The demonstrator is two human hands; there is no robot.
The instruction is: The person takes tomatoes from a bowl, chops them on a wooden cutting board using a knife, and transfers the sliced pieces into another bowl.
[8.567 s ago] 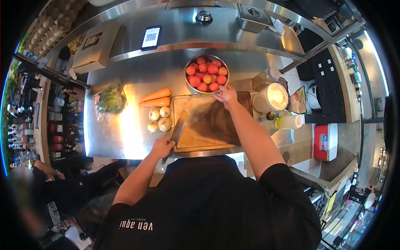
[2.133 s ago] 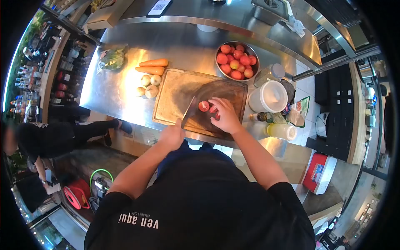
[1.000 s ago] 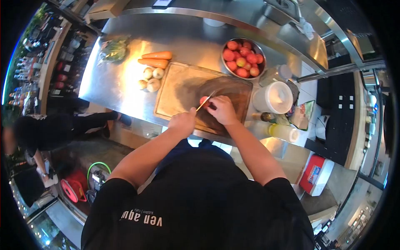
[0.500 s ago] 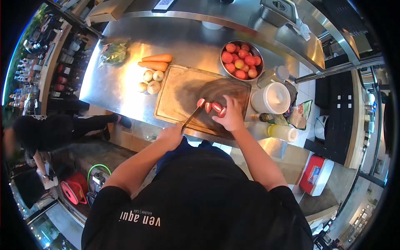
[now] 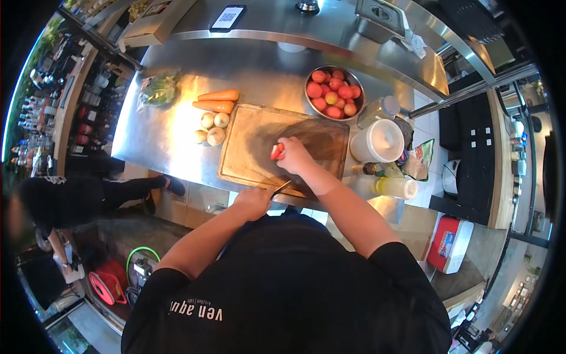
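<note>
My left hand (image 5: 252,203) is closed round the handle of a knife (image 5: 282,188), whose blade points up and right over the board's near edge. Above the middle of the wooden cutting board (image 5: 250,138), my right hand (image 5: 295,156) has its fingers closed on red tomato wedges (image 5: 276,151). My fingers partly cover the wedges, so I cannot tell how many there are. Whole tomatoes (image 5: 333,97) fill a metal bowl (image 5: 361,88) beyond the board's far right corner.
Carrots (image 5: 215,106), peeled onions (image 5: 215,136) and bagged greens (image 5: 158,89) lie left of the board. A white-lidded tub (image 5: 377,141) and an oil bottle (image 5: 396,187) stand to its right. A phone (image 5: 228,18) rests on the shelf. Another person (image 5: 65,200) is at far left.
My right hand has moved left and gathered up the tomato wedges that lay on the board. The knife has drawn back to the board's near edge, away from them.
</note>
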